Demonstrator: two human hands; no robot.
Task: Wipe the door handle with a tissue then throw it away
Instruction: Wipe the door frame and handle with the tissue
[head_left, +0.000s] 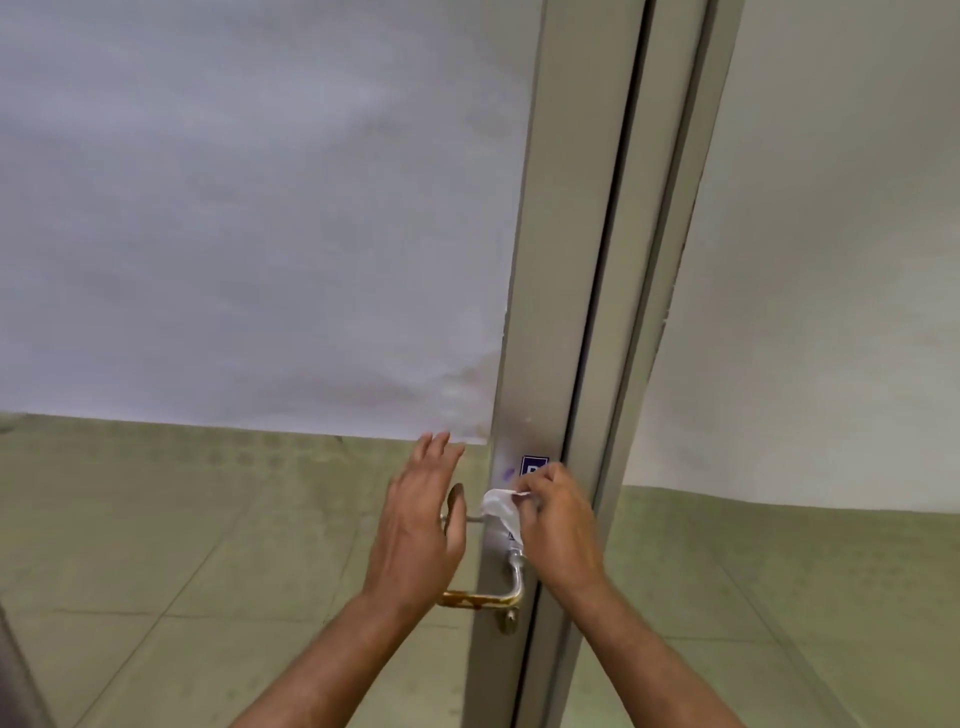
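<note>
A rusty metal lever door handle (491, 597) sticks out from the grey metal door frame (540, 312), low in the head view. My right hand (558, 525) pinches a crumpled white tissue (500, 506) against the frame just above the handle's base. My left hand (421, 519) hovers flat with fingers spread, just left of the frame and over the handle's free end, holding nothing. A second curved handle part (455, 501) shows through the glass behind my left hand.
The glass door has a frosted white panel (260, 208) on its upper part. A purple sticker (532, 465) sits on the frame above my right hand. A second frame and panel (670, 260) stand to the right. Tiled floor (156, 545) shows below.
</note>
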